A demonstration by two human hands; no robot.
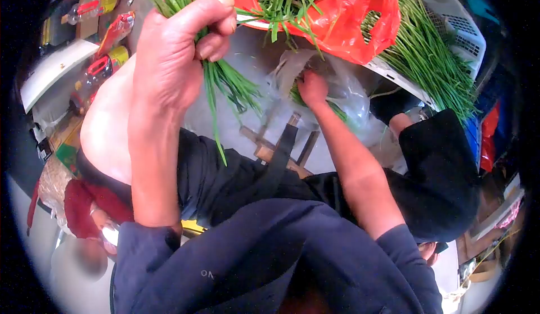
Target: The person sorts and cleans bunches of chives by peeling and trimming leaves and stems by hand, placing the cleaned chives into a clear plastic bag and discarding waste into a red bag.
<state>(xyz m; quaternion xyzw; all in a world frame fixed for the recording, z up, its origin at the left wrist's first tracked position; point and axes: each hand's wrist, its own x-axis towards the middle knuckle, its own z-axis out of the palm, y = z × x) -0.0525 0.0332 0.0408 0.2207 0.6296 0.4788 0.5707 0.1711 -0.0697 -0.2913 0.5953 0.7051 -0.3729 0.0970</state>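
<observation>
While clamping in the left hand (183, 38) the green stalks (226, 80) slanted down-right toward the left edge of the clear bag (354, 97), note the right hand (313, 89), nearer, just past that edge, with grip indiscernible.

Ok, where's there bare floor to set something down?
The main patch of grey floor lies between the green stalks hanging from the left hand and the clear plastic bag. A smaller gap lies between the wooden frame and right forearm. Upper right is crowded: red plastic bag, white crate full of stalks.
</observation>
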